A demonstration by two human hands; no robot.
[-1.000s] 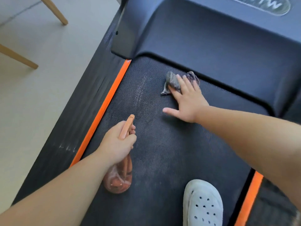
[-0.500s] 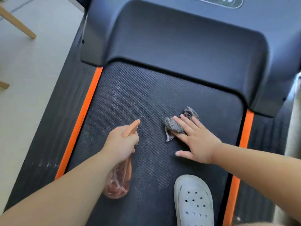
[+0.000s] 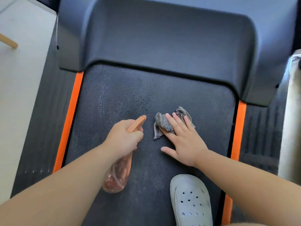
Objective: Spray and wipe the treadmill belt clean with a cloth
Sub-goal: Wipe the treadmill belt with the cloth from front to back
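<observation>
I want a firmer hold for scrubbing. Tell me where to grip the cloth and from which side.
Grip the cloth by its bunched middle, coming straight down from above. It lies crumpled on the flat belt, so its raised folds give something to pinch, while its edges lie flush. The right hand rests flat on it; curling those fingers would likely do.

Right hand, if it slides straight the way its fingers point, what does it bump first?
The right hand rests on the cloth; pushing that along the belt, it would probably reach the front cover first.
</observation>
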